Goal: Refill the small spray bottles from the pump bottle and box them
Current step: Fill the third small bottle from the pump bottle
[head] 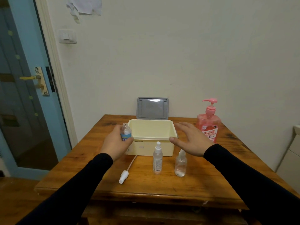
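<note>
You are at an early stage of the work. Your left hand (pixel 116 141) holds one small bottle with a blue label (pixel 126 132), upright and with its neck open; its white spray head (pixel 123 176) with the long tube lies on the bench (pixel 97 172) at 7 o'clock from the cream box (pixel 151 137). Your right hand (pixel 189 140) is spread wide and holds nothing; it hovers at the right edge of the box, on the way toward the pink pump bottle (pixel 208 124), which stands at 3 o'clock from the box. So I judge that the filling of this first bottle is not yet begun. Two other spray bottles stand in front of the box at 6 o'clock: a slim one (pixel 157 159) and a rounder one (pixel 180 164), both with their heads on. How much liquid they have I cannot tell. The box looks empty, and its grey lid (pixel 152 108) leans on the wall behind. All filling, closing and boxing is left to do
</note>
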